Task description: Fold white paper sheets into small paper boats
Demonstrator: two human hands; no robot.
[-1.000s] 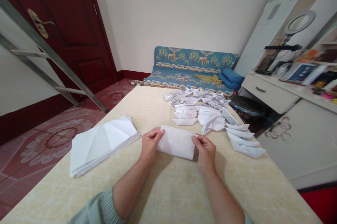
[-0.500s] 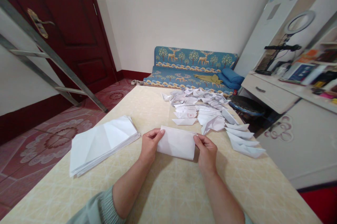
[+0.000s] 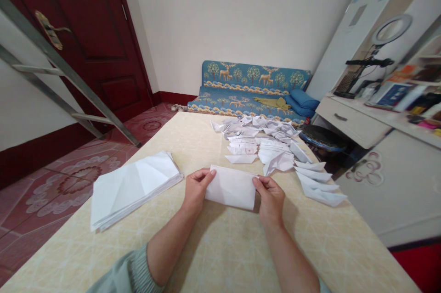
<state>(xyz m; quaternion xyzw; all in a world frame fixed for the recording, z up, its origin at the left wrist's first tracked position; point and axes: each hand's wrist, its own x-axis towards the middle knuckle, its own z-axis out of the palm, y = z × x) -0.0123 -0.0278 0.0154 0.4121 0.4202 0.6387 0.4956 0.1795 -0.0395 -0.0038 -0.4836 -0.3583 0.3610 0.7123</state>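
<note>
Between my hands is a folded sheet of white paper (image 3: 230,188), a wide rectangle held tilted just over the table. My left hand (image 3: 197,187) pinches its upper left corner, thumb on the near face. At the upper right corner my right hand (image 3: 270,194) pinches it the same way; the fingers behind the paper are partly hidden. To the left lies a stack of loose white paper (image 3: 136,187) with creases on the top sheet. Beyond the held paper, several folded paper boats (image 3: 241,159) are crowded together, some with print. More plain paper boats (image 3: 319,183) line up at the right.
The table (image 3: 220,251) has a pale yellow patterned cover. Behind it stands a blue sofa (image 3: 255,81) with deer prints. A metal ladder (image 3: 86,86) leans at the left by a dark red door (image 3: 89,31). A round stool (image 3: 322,138) and a white cabinet (image 3: 396,183) are at the right.
Almost nothing differs. My right hand has shifted very slightly at the paper's corner, while the left keeps its grip.
</note>
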